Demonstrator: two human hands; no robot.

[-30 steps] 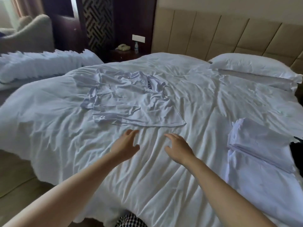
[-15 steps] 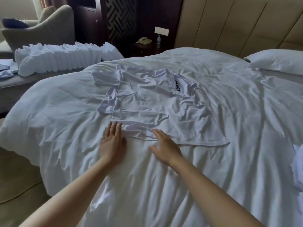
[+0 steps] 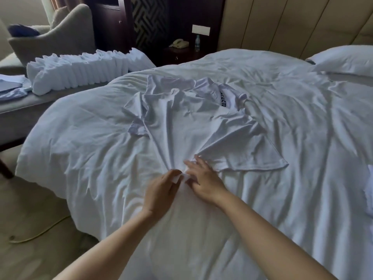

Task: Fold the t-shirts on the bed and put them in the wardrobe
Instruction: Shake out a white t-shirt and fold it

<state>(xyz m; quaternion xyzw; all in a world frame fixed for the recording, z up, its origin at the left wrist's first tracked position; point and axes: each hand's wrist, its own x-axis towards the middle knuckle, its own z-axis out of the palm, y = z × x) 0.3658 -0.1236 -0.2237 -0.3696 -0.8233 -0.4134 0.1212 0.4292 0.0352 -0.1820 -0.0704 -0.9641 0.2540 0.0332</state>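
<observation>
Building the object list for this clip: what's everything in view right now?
t-shirt: 1, white with dark lettering, crumpled, mid-bed
bed: 1, white duvet, fills most of the view
pillow: 1, white, far right by the headboard
headboard: 1, beige, padded, behind the bed
folded items: one row, white, on the bench left of the bed
garments: count unclear, light blue, left edge
armchair: 1, grey, far left
nightstand: 1, dark, by the bed head
telephone: 1, cream, on the nightstand
bottle: 1, clear, on the nightstand
left hand: 1, pinches the t-shirt's near hem
right hand: 1, on the hem; grip blurred
</observation>
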